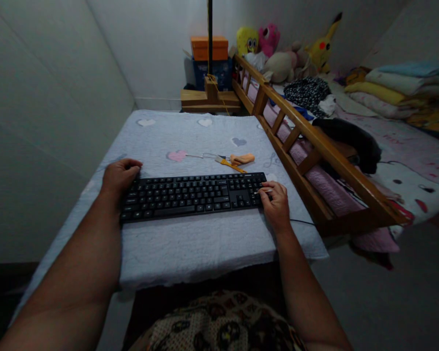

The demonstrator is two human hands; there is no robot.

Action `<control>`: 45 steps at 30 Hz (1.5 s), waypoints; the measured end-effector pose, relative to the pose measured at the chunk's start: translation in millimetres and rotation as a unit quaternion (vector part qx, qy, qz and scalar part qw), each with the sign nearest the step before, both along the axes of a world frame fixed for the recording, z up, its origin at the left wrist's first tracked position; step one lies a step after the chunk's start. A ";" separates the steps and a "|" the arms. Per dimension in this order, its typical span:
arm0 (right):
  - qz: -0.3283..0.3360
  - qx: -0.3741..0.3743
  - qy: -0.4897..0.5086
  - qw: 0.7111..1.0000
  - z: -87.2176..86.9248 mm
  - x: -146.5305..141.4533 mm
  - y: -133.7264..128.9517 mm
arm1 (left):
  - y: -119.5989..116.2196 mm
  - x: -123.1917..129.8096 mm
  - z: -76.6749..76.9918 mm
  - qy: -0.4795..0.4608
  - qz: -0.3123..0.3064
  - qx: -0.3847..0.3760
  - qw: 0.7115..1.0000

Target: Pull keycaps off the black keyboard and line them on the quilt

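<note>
Steering its pinched stick lightly suits the right hand at three o'clock on the keyboard; the left hand's grip is unclear.

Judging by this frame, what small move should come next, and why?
Probably a short stroke of the thin white stick between the number-pad keys: the right hand pinches it with its tip at those keys, while the left hand is at the left end of the keyboard, seemingly able to steady it.

The right hand hides some number keys; past the right edge of the surface, the cable disappears.
</note>
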State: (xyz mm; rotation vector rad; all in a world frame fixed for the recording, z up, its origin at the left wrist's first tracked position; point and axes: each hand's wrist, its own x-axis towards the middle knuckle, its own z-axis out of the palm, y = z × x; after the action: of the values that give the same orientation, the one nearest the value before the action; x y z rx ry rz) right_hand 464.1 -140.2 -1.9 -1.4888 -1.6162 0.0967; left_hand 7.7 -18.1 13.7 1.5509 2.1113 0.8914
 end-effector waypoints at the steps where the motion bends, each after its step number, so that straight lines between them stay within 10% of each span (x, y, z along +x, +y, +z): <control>1: -0.001 0.000 -0.001 1.000 0.1 0.2 -0.1 | 0.2 -0.9 -1.1 0.001 -0.002 0.000 1.000; 45: -0.041 0.018 0.004 0.999 1.0 3.4 0.5 | 2.8 -5.0 -5.8 0.005 -0.004 0.008 1.000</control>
State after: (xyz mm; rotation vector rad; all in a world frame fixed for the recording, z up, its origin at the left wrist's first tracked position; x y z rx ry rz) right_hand 467.5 -139.7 -0.9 -1.5238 -1.5412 0.0273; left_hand 2.6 -15.3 7.9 1.5731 2.1084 0.9016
